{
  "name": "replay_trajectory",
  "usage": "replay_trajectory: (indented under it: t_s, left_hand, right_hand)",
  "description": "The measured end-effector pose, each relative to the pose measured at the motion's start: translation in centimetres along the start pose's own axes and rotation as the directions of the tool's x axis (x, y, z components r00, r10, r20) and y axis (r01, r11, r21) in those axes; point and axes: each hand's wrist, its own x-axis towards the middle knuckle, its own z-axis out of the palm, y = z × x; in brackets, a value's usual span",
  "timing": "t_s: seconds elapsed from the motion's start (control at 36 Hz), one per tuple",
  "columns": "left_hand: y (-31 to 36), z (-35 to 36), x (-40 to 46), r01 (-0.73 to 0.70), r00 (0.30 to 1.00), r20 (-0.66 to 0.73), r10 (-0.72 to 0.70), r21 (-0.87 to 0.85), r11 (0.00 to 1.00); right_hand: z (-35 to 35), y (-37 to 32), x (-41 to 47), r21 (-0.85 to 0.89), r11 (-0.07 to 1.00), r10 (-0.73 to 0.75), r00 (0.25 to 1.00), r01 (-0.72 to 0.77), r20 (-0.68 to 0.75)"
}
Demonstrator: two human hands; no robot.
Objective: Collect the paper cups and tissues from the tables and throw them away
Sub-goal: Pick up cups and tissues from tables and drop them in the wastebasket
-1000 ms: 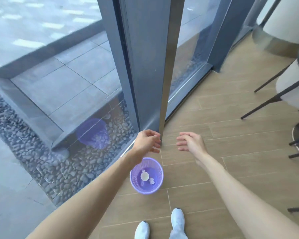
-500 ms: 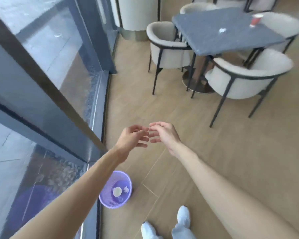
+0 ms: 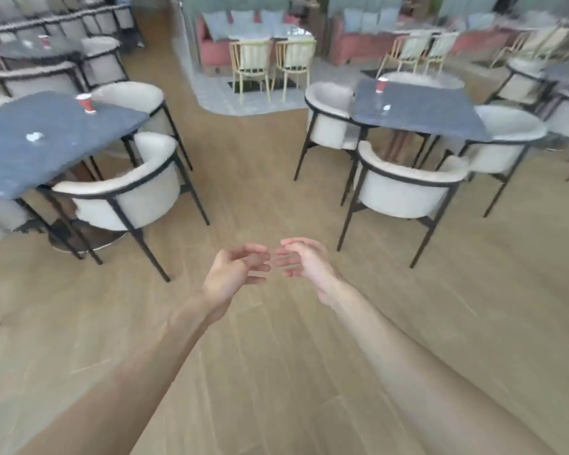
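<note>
My left hand (image 3: 232,274) and my right hand (image 3: 304,262) hang empty over the wooden floor, fingers loosely apart and fingertips nearly touching. A red paper cup (image 3: 86,102) and a crumpled white tissue (image 3: 34,136) sit on the grey table (image 3: 10,165) at the left. Another red paper cup (image 3: 381,84) and a white tissue (image 3: 387,108) rest on the grey table (image 3: 440,119) at the right. A third red cup (image 3: 45,41) stands on a far left table. The bin is out of view.
White tub chairs with black legs (image 3: 128,188) (image 3: 404,188) surround both tables and stick out into the aisle between them. Pale wooden chairs (image 3: 270,64) and pink sofas stand at the back. Open wooden floor lies in front of me.
The view has swung right, away from the window and the purple bin, into the room with the tables. Both hands stay empty and close together in front of me.
</note>
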Motion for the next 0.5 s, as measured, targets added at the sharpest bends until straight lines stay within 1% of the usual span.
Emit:
replay_trajectory:
  t_s: [0.11, 0.25, 0.36, 0.5]
  left_hand:
    - [1.1, 9.3, 1.6, -0.009, 0.997, 0.079, 0.009, 0.001, 1.0]
    - [2.6, 18.1, 3.5, -0.029, 0.987, 0.155, 0.03, -0.01, 1.0]
    - [3.3, 22.8, 5.1, -0.034, 0.981, 0.19, 0.035, -0.007, 0.999]
    - [4.7, 25.8, 8.3, -0.033, 0.978, 0.205, 0.034, -0.007, 0.999]
  right_hand:
    - [-9.9, -1.3, -0.6, 0.038, 0.999, -0.034, 0.993, 0.038, -0.116]
    - [-19.4, -3.4, -1.3, 0.036, 0.994, -0.091, 0.973, 0.101, -0.211]
    - [-24.3, -4.4, -0.7, 0.045, 0.992, -0.103, 0.962, 0.118, -0.252]
    - [-27.9, -5.6, 1.4, 0.039, 0.989, -0.123, 0.949, 0.14, -0.29]
